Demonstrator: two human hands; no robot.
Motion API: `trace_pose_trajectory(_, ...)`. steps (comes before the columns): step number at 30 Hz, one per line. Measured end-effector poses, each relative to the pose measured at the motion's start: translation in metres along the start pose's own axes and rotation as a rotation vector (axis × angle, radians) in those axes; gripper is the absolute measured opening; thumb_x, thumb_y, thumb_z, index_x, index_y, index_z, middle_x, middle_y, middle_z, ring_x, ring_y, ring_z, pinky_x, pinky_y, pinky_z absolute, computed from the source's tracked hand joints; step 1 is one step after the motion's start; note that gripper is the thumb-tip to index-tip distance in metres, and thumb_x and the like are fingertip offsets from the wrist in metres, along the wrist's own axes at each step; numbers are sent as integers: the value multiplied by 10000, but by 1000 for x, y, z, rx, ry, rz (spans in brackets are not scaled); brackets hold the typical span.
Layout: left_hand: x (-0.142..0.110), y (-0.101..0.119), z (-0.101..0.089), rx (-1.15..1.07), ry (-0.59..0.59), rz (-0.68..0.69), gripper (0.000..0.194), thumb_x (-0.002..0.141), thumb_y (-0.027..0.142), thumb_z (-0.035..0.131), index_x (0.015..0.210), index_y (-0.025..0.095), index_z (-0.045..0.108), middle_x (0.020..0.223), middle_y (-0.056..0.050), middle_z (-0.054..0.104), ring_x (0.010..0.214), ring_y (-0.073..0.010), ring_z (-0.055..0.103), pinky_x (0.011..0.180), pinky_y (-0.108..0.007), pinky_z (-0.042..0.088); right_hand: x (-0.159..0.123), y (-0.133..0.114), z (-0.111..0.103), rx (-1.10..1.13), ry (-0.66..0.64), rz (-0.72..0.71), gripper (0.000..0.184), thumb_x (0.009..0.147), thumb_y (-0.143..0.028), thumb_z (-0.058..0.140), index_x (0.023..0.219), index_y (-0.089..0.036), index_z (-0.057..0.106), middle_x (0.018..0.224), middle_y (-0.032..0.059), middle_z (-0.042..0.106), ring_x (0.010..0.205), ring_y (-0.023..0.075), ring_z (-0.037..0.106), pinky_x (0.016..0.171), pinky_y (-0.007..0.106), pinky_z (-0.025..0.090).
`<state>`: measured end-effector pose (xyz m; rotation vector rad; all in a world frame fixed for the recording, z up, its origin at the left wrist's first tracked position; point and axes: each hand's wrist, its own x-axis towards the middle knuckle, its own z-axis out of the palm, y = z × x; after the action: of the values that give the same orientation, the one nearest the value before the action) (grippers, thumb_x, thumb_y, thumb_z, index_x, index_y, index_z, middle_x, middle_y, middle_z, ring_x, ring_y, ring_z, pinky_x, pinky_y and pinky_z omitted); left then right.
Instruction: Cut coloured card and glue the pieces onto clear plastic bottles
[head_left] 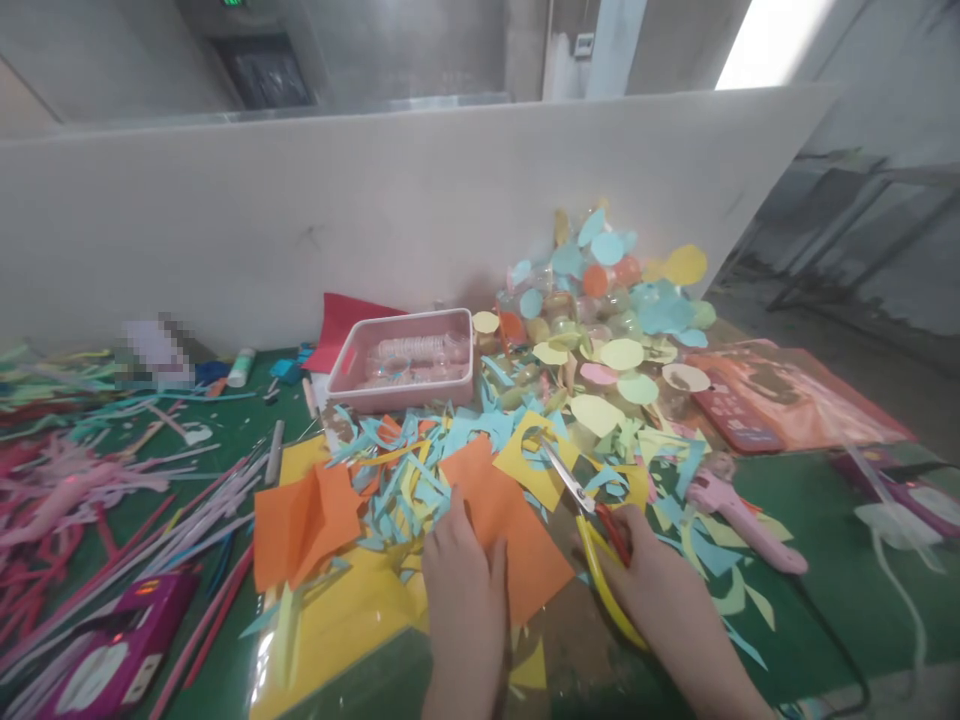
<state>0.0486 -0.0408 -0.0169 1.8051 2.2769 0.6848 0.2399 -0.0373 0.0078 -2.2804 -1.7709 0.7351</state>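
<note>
My left hand (463,580) rests on an orange paper sheet (504,520), fingers pressed together on its left edge, holding it. My right hand (654,578) grips yellow-handled scissors (581,500), blades pointing up and left over a yellow paper piece (525,462). The blades lie beside the orange sheet's right edge. Paper scraps in blue, yellow and orange surround both hands.
A pink tray (405,362) with clear items stands behind. A heap of paper circles and small jars (600,300) sits at back right. A pink glue gun (739,515) lies right. Another orange sheet (304,520) lies left, with paper strips (90,480) and a purple box (120,650).
</note>
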Motion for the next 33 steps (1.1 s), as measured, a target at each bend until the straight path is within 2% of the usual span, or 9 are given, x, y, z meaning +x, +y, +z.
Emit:
trace_pose_trajectory(7,6,-1,-2,-103,-35,-74,576,872,231,509,1415,81,386,1158,-197,582,1046,-344,529,926,-497,418,9,8,25,-40,250,-209,227,937,-359,471,1071,-200,560,933,109,720,893,302,694,698,352,492)
trace_pose_trajectory(11,9,-3,-5,-318,-32,-182,528,871,231,467,1383,113,420,1142,-184,570,1073,-323,548,933,-482,429,12,12,38,-77,427,-392,239,950,-315,451,1100,-178,576,1024,145,682,968,322,644,803,422,496)
trace_pose_trajectory(14,8,-3,-9,-506,-49,-303,521,871,280,486,1369,138,430,1116,-164,569,1073,-300,571,925,-455,454,11,8,37,-155,503,-468,239,959,-254,388,993,-187,615,1019,165,649,994,358,602,829,492,478)
trace_pose_trajectory(16,7,-2,-13,-604,-31,-363,525,867,339,518,1358,175,434,1174,-164,562,1146,-305,558,940,-449,460,8,3,31,-146,540,-501,246,966,-249,380,979,-195,620,1034,162,631,1007,357,585,842,509,479)
trace_pose_trajectory(19,8,-1,-20,-705,20,-379,528,848,411,565,1323,213,448,1307,-166,525,1254,-312,510,987,-447,452,2,-9,23,-61,562,-587,240,957,-319,473,1128,-197,588,1095,141,607,1030,319,571,846,467,517)
trace_pose_trajectory(22,9,1,-25,-741,125,-354,495,830,442,587,1256,211,485,1376,-166,487,1304,-313,469,1054,-456,412,-6,-22,25,-75,498,-760,407,888,-327,596,1280,-238,534,1193,113,589,1086,307,548,856,441,540)
trace_pose_trajectory(25,9,3,-30,-791,197,-372,456,828,473,577,1197,214,505,1326,-152,527,1285,-308,484,1075,-477,388,-12,-33,33,-114,480,-885,530,828,-312,652,1335,-247,512,1287,104,557,1156,325,504,900,468,530)
trace_pose_trajectory(30,6,5,-37,-980,212,-517,485,784,505,635,1157,215,527,1142,-108,622,1080,-273,616,918,-398,508,-16,-42,37,-119,569,-939,559,857,-290,624,1387,-194,474,1316,128,515,1233,324,439,986,495,481)
trace_pose_trajectory(33,5,8,-43,-1112,185,-587,549,792,481,654,1262,240,504,1142,-95,644,1052,-251,640,814,-325,545,-16,-44,37,-103,607,-935,558,872,-261,602,1403,-176,453,1304,144,500,1261,328,415,1020,521,451)
